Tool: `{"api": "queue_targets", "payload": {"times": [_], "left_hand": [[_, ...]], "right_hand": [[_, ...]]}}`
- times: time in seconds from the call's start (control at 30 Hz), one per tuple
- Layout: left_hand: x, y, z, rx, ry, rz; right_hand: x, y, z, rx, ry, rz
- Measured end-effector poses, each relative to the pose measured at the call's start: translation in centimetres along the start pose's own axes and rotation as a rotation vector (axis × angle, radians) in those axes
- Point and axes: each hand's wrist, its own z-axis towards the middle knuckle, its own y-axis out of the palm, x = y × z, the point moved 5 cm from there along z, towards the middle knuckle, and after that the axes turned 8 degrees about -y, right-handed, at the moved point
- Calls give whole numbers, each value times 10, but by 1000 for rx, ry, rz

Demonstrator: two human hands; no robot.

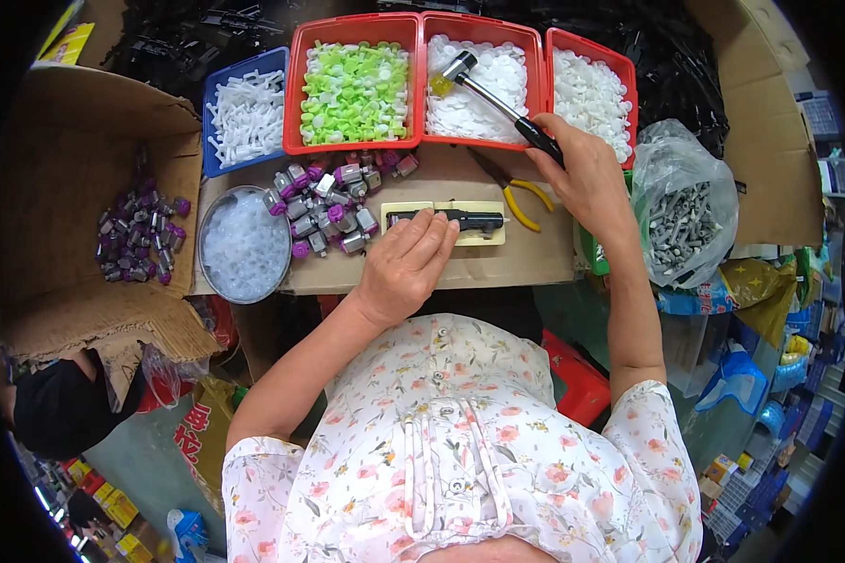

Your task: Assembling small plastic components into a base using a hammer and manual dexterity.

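Note:
My right hand [587, 178] is wrapped round the black grip of a small hammer [491, 98], raised over the right end of the worktable. Its head, with a yellow see-through face, hangs above a red tray of white round pieces. On the table before me, a long black plastic part [481, 221] lies in a cream-coloured block [483, 239]. My left hand [406, 267] presses its fingers together on the left half of that part, hiding some of it. Pliers [526, 206] with yellow handles rest to the right of the block.
Along the back stand a blue tray [207, 159] of white pins and red trays [291, 122] of green and white pieces. Small motors [333, 211] with purple ends, a round tub [244, 246] and a cardboard box [38, 225] are leftward. A bag of screws [681, 220] sits right.

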Motion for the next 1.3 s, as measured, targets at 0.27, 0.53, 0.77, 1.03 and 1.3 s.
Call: {"api": "queue_targets", "payload": {"times": [0.27, 0.53, 0.77, 1.03, 1.3], "left_hand": [[-2, 1, -2, -2, 17, 1], [-2, 4, 0, -27, 74, 21], [-1, 3, 1, -33, 88, 27], [-2, 3, 1, -43, 79, 28], [-1, 2, 4, -17, 52, -5]], "right_hand": [[-16, -41, -84, 279, 36, 178], [-33, -3, -139, -69, 47, 100], [-41, -20, -142, 48, 28, 56], [-42, -24, -140, 101, 39, 142], [-48, -27, -130, 124, 6, 126]]}}
